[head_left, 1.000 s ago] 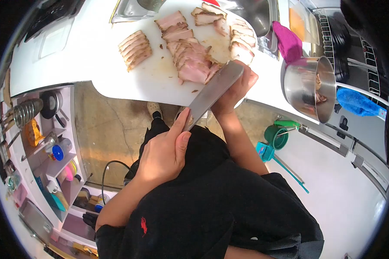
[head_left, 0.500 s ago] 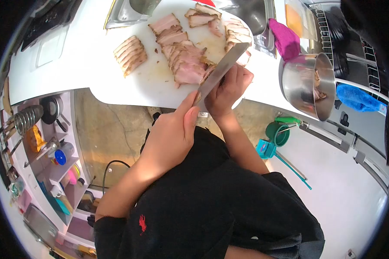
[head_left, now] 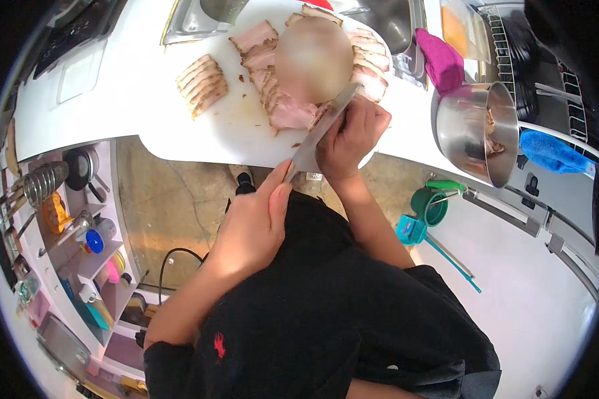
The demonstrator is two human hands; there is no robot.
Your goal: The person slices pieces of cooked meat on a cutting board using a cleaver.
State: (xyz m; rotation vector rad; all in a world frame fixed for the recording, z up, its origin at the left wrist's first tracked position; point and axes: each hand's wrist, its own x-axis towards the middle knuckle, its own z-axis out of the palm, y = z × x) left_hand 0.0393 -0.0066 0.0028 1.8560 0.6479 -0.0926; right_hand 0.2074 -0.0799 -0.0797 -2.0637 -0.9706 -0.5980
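Note:
My left hand (head_left: 256, 223) is closed round the handle of a knife (head_left: 323, 130), its blade slanting up and right across the near side of a white cutting board (head_left: 180, 143). Against the blade's right side, my right hand (head_left: 356, 136) has its fingers curled over a piece of cooked pork, mostly hidden by hand and blade. Overlapping pork slices (head_left: 289, 114) lie left of the blade. A neat row of slices (head_left: 203, 86) is at the board's left, and more slices (head_left: 369, 60) lie at its right. A round blurred patch covers the board's middle.
A steel pot (head_left: 469, 126) with some brown pieces inside stands at the counter's right, beside a magenta cloth (head_left: 439, 61) and a blue cloth (head_left: 552, 151). The sink (head_left: 396, 26) lies behind the board. Shelves with kitchenware (head_left: 80, 233) stand at lower left.
My left hand has drawn the knife back toward my body, down and left, so its tip now sits nearer my right hand. My right hand has stayed almost in place.

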